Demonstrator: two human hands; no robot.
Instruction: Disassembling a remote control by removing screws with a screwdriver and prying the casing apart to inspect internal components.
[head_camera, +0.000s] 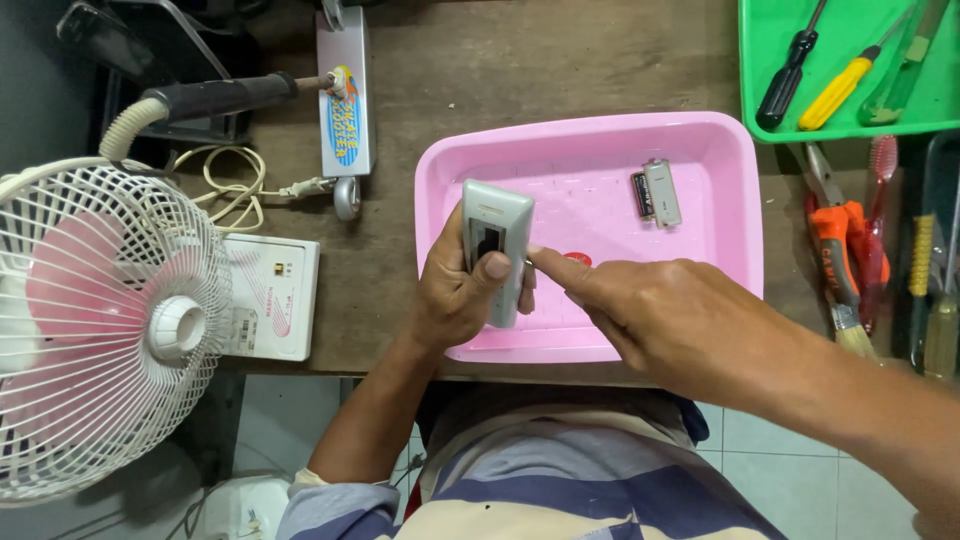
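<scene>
My left hand (455, 290) grips a grey remote control (495, 245) upright over the near left part of a pink plastic tray (590, 135), thumb pressed on its open battery slot. My right hand (650, 305) reaches in from the right, its forefinger tip touching the remote's right edge. In the tray lie a grey battery cover (663, 192) and a dark battery (641, 195) side by side at the far right. A small red object (578, 259) sits on the tray floor, partly hidden behind my right forefinger.
A white fan (100, 320) stands at the left edge, with a white box (270, 295) beside it. A soldering iron (215, 98) and toy scooter (343, 100) lie at the back left. A green tray (850, 125) holds screwdrivers (845, 85); orange pliers (835, 245) and brushes lie at the right.
</scene>
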